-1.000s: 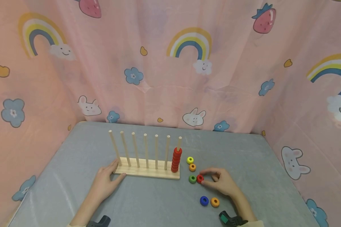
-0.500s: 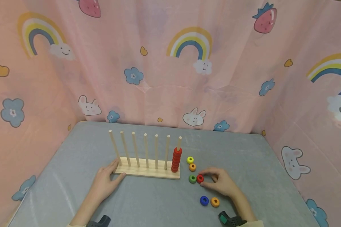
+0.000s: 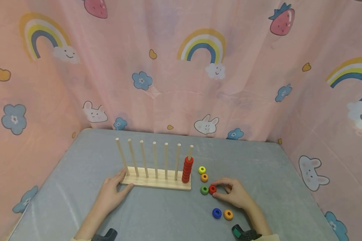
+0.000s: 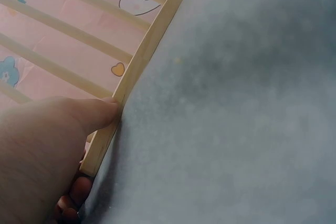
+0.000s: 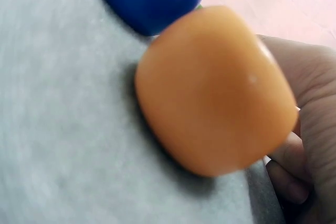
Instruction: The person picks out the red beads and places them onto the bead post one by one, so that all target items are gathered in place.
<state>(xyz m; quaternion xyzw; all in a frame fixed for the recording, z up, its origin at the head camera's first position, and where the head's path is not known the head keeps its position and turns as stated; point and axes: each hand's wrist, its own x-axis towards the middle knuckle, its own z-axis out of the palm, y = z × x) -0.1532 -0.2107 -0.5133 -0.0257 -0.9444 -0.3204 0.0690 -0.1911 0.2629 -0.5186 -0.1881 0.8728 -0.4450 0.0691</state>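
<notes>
A wooden peg rack (image 3: 157, 182) with a row of upright pegs stands mid-table; its rightmost peg carries a stack of red beads (image 3: 187, 170). My left hand (image 3: 110, 193) holds the rack's left end. The left wrist view shows the thumb (image 4: 100, 113) against the base's edge and the other fingers around its end. To the right of the rack, my right hand (image 3: 233, 193) pinches a loose red bead (image 3: 212, 193) between thumb and forefinger, down on the table. A green bead (image 3: 204, 193) touches that bead's left side.
Beyond the green bead lie an orange bead (image 3: 204, 181) and a yellow bead (image 3: 201, 173). Closer to me are a blue bead (image 3: 217, 217) and another orange bead (image 3: 228, 218), which looms large in the right wrist view. Patterned pink cloth (image 3: 175, 107) surrounds the grey table (image 3: 157, 214).
</notes>
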